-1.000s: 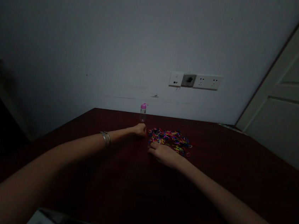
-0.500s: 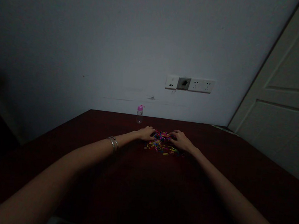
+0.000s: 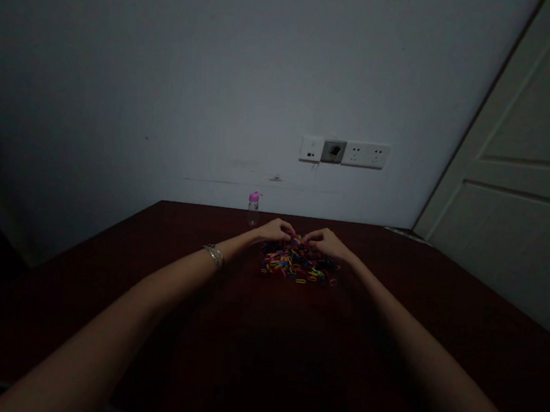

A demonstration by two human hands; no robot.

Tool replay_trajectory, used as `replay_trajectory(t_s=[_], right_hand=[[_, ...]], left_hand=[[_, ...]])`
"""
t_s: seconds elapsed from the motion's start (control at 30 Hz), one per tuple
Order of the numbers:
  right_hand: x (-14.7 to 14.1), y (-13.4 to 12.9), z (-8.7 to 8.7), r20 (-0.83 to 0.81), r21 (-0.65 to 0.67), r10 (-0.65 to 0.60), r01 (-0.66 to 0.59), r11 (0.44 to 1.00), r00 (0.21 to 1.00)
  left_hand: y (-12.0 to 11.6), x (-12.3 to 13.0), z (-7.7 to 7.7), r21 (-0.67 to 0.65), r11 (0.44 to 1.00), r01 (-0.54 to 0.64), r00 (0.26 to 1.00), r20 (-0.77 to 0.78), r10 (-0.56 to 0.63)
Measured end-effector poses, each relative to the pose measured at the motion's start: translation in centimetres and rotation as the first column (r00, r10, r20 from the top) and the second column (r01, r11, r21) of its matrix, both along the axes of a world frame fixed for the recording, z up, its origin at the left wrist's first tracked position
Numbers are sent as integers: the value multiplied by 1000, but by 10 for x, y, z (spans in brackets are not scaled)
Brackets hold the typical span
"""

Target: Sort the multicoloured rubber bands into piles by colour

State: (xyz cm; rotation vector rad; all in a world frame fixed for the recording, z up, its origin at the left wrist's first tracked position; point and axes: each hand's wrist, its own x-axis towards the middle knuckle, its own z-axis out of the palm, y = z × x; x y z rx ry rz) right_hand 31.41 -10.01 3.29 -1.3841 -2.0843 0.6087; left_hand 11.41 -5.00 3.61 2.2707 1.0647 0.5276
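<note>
A spread pile of small colourful loops or clips [image 3: 293, 264] lies on the dark red table [image 3: 261, 336]. My left hand [image 3: 277, 230], with silver bracelets on the wrist, is over the pile's back left, its fingers closed on some of the pieces. From the right, my right hand [image 3: 325, 241] meets it over the back of the pile, fingers also pinched on pieces. A few coloured bits show between the two sets of fingertips, raised above the rest. Single pieces lie scattered at the pile's front edge.
A clear bottle with a pink cap [image 3: 254, 209] stands behind my left hand, near the wall. White sockets [image 3: 366, 155] are on the wall beyond the table. A pale door [image 3: 518, 179] is at the right.
Both hands have risen and moved closer together, their fingers now closed on pieces. More of the pile shows below them, spread wider. The view has shifted slightly.
</note>
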Motion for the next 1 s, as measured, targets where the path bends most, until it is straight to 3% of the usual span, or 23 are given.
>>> replay_trajectory(t_s=[0.07, 0.17, 0.37, 0.43, 0.57, 0.67, 0.8, 0.9, 1.0], right_hand=[[5, -5, 4, -28, -68, 50, -52, 996, 998], [14, -7, 2, -62, -91, 88, -93, 992, 994], [28, -1, -11, -86, -42, -40, 37, 998, 995], [27, 0, -14, -38, -10, -47, 46, 999, 998], [16, -3, -15, 158, 22, 58, -62, 998, 986], [7, -3, -16, 305, 21, 153, -167, 986, 940], [1, 4, -17, 372, 60, 114, -146, 987, 921], [1, 10, -17, 295, 120, 12, -50, 992, 955], [3, 14, -15, 188, 167, -46, 14, 986, 981]], left_hand=[[1, -7, 4, -147, 985, 89, 996, -5, -90], [2, -16, 2, -229, 971, 73, 997, -15, -79], [8, -25, -5, -29, 991, -130, 991, 41, 131], [5, -25, -5, 12, 996, -91, 996, -6, 91], [-8, -20, -8, 48, 992, 116, 951, -293, -97], [-15, -13, -15, 117, 982, 149, 918, -384, -94], [-11, -6, -24, 175, 985, -7, 957, -286, 58], [-5, -4, -25, 264, 951, -164, 963, -166, 212], [-2, -5, -21, 335, 920, -204, 957, -131, 259]])
